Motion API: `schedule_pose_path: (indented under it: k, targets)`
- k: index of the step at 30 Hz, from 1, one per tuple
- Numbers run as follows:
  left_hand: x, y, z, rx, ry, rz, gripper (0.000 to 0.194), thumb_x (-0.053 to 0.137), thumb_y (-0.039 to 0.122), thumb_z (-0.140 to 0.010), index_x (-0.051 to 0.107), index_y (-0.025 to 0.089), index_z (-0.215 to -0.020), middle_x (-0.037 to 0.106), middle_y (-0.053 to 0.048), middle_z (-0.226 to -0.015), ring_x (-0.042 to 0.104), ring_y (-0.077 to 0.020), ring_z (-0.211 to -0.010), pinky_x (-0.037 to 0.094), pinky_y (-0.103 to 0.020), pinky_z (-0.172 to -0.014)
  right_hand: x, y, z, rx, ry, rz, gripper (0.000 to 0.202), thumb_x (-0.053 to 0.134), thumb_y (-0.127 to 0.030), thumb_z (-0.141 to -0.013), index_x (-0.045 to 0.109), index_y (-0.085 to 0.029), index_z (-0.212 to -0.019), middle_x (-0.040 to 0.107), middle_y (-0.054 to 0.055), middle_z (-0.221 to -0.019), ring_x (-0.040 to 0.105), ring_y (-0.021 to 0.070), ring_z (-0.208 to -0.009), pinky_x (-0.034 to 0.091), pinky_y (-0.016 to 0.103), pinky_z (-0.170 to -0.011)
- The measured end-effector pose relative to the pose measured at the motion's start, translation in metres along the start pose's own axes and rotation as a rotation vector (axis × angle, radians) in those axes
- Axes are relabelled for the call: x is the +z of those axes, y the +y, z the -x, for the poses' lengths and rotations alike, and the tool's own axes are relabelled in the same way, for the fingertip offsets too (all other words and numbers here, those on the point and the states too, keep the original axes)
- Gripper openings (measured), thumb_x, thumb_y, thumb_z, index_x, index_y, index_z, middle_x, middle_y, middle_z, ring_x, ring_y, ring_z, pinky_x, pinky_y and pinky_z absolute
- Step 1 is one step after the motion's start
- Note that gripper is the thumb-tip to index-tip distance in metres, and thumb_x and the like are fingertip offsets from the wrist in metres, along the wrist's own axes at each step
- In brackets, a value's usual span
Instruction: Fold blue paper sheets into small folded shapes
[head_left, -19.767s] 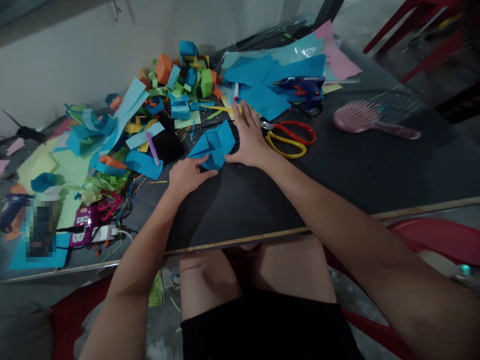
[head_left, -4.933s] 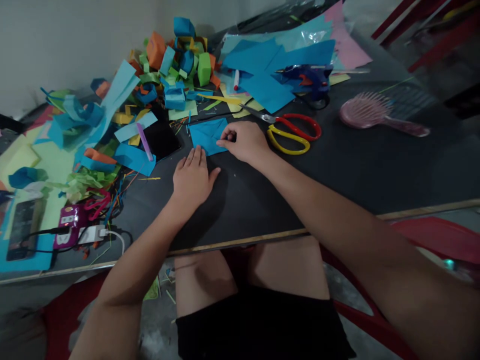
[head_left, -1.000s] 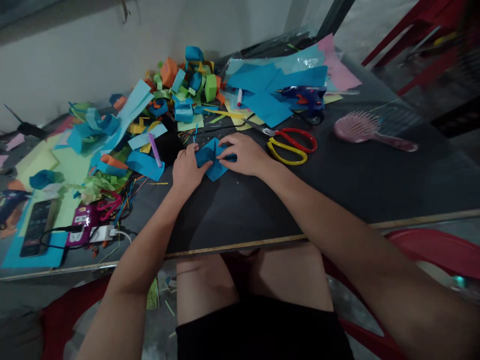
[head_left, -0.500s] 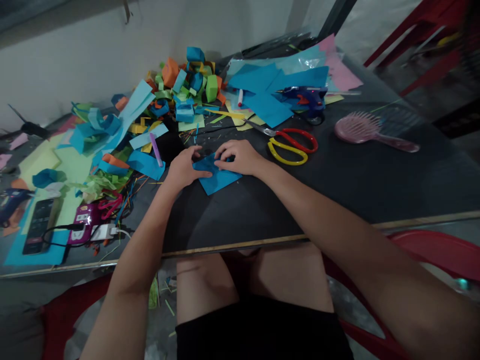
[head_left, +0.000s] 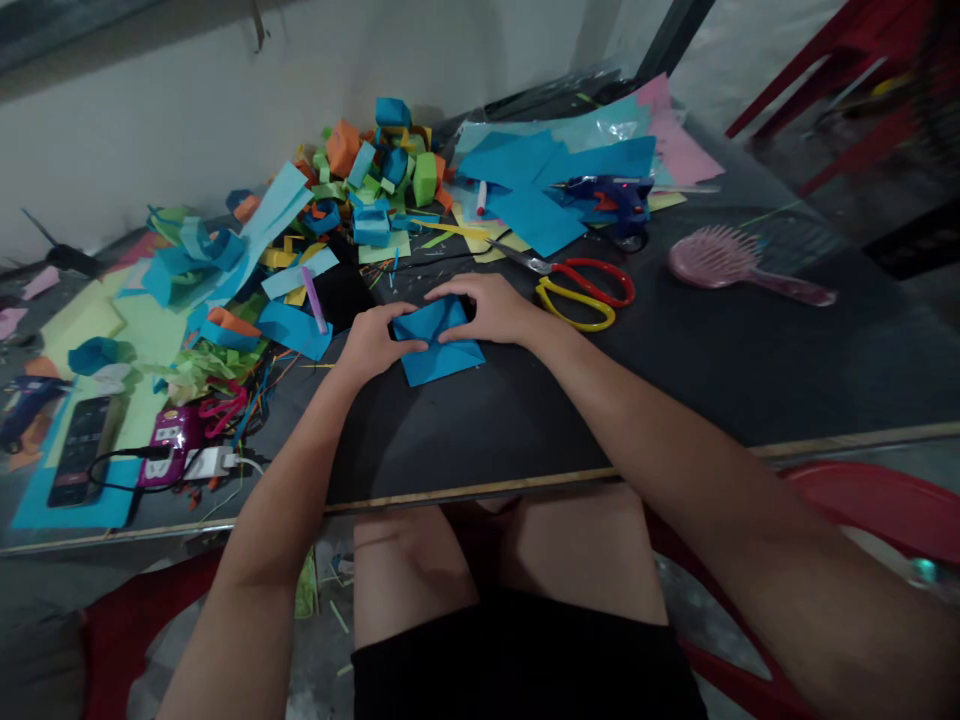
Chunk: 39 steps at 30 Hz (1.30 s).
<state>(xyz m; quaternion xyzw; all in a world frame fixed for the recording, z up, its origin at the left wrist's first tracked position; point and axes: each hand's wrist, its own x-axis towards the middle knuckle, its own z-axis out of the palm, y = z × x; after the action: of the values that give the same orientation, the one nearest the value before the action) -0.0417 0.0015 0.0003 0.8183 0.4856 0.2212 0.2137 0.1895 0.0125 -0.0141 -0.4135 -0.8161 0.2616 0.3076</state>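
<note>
A folded piece of blue paper (head_left: 444,364) lies on the dark table in front of me, its upper part raised between my hands. My left hand (head_left: 373,342) grips its left edge, thumb in front and fingers behind. On the other side my right hand (head_left: 491,311) holds the upper right part, thumb on the front and fingers curled over the top edge. Right of my right hand are scissors (head_left: 587,292) with one red and one yellow handle. A purple stick (head_left: 313,300) lies on paper scraps left of my left hand.
Folded colored paper pieces (head_left: 375,175) are heaped at the back. Blue sheets (head_left: 540,215) and a blue glue gun (head_left: 615,195) lie back right, a pink hairbrush (head_left: 716,258) at right. At left are a phone (head_left: 82,450) and a purple power strip (head_left: 172,440).
The upper part of the blue paper has been lifted and shows more of its folds. My right hand's fingers have moved up along its top edge, and its thumb has shifted slightly.
</note>
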Motion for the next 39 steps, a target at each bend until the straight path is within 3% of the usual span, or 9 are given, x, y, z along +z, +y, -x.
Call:
schedule_pose_path:
  k: [5,10,13,19,26,29,32,35,39]
  targets:
    - [0.007,-0.005,-0.002,0.03,0.121,0.033,0.025,0.084,0.031,-0.073,0.077,0.019,-0.094,0.078,-0.008,-0.101,0.073,-0.0262,-0.097,0.058,-0.039,-0.087,-0.002,-0.006,0.003,0.112,0.155,-0.151,0.062,0.083,-0.041,-0.065,0.072,-0.018,-0.122,0.075,0.009,-0.095,0.064,0.0224,-0.075,0.049,0.036,-0.067]
    - [0.009,-0.006,-0.002,0.037,0.192,0.092,0.014,0.081,0.029,-0.077,0.08,0.023,-0.089,0.079,-0.004,-0.095,0.073,-0.0224,-0.09,0.059,-0.037,-0.085,-0.001,-0.004,0.0,0.186,0.106,-0.169,0.029,0.081,-0.043,-0.067,0.078,-0.019,-0.083,0.073,0.006,-0.077,0.063,0.0206,-0.069,0.048,0.034,-0.064]
    - [0.01,-0.006,-0.001,0.068,0.18,0.112,0.014,0.077,0.023,-0.08,0.081,0.026,-0.093,0.079,-0.003,-0.097,0.073,-0.0206,-0.094,0.059,-0.036,-0.089,-0.002,-0.003,-0.001,0.225,0.06,-0.102,0.024,0.08,-0.039,-0.067,0.079,-0.02,-0.081,0.071,0.004,-0.07,0.061,0.0189,-0.065,0.046,0.034,-0.063]
    - [0.009,-0.009,-0.001,0.024,0.135,0.195,0.011,0.074,0.029,-0.082,0.081,0.026,-0.09,0.08,-0.004,-0.102,0.075,-0.0239,-0.095,0.061,-0.039,-0.089,-0.01,0.0,0.003,0.24,-0.063,-0.228,0.03,0.085,-0.047,-0.064,0.079,-0.02,-0.077,0.074,0.005,-0.073,0.067,0.0226,-0.072,0.051,0.036,-0.065]
    - [0.013,-0.011,0.0,-0.06,0.257,0.294,0.021,0.074,0.039,-0.081,0.078,0.02,-0.087,0.079,-0.005,-0.086,0.073,-0.0204,-0.079,0.06,-0.034,-0.074,-0.006,-0.003,0.004,0.36,-0.037,-0.438,0.044,0.086,-0.061,-0.058,0.071,-0.02,-0.064,0.066,0.0,-0.055,0.054,0.013,-0.045,0.046,0.031,-0.046]
    - [0.014,-0.008,0.001,-0.076,0.319,0.356,0.027,0.073,0.044,-0.082,0.075,0.017,-0.086,0.077,-0.005,-0.082,0.07,-0.0183,-0.075,0.059,-0.032,-0.072,-0.002,-0.012,0.003,0.417,-0.007,-0.64,0.051,0.08,-0.07,-0.063,0.064,-0.021,-0.057,0.063,0.001,-0.052,0.056,0.0148,-0.045,0.046,0.03,-0.043]
    - [0.012,-0.004,0.003,-0.08,0.319,0.362,0.028,0.072,0.045,-0.083,0.074,0.017,-0.084,0.075,-0.004,-0.079,0.067,-0.0168,-0.071,0.056,-0.03,-0.066,0.0,-0.02,0.003,0.479,-0.075,-0.76,0.059,0.071,-0.078,-0.068,0.063,-0.02,-0.056,0.064,0.005,-0.051,0.062,0.0189,-0.049,0.045,0.03,-0.041]
    - [0.011,-0.001,0.004,-0.075,0.302,0.374,0.027,0.072,0.045,-0.083,0.073,0.019,-0.083,0.074,-0.002,-0.077,0.066,-0.0158,-0.07,0.054,-0.028,-0.062,0.001,-0.022,0.003,0.458,-0.116,-0.743,0.05,0.085,-0.067,-0.058,0.069,-0.02,-0.064,0.069,0.005,-0.058,0.064,0.0198,-0.054,0.049,0.031,-0.045]
    - [0.013,-0.001,0.004,-0.075,0.269,0.466,0.034,0.073,0.053,-0.08,0.072,0.019,-0.078,0.074,-0.003,-0.078,0.068,-0.0172,-0.074,0.058,-0.03,-0.066,0.004,-0.019,0.003,0.422,-0.038,-0.779,0.043,0.096,-0.05,-0.047,0.074,-0.022,-0.071,0.075,0.004,-0.074,0.07,0.0224,-0.069,0.06,0.038,-0.063]
